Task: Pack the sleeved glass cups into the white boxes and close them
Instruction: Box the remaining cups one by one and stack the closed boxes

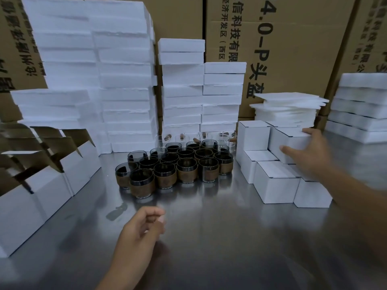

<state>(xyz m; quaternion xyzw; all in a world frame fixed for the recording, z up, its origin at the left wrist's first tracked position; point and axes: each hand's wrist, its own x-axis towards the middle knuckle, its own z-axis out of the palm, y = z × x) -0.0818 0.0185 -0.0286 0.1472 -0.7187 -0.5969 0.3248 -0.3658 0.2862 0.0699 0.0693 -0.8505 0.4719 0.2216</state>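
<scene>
Sleeved glass cups (178, 164): many unpacked, clustered centre frame on steel table (219, 237). Closed white boxes (276, 181) stacked centre right. Open boxes (41, 185) wait at left. Right hand (307, 147) lies over top closed box, blurred, grip unclear. Left hand (142, 227) loosely curled, empty, bottom centre. Judged: most packing left.

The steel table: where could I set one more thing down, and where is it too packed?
Widest bare patch: the near steel table, between the left hand and the closed white boxes, one gripped by the right hand. A narrower strip runs between the open boxes and the sleeved cups. The back is crowded with foam stacks.
</scene>
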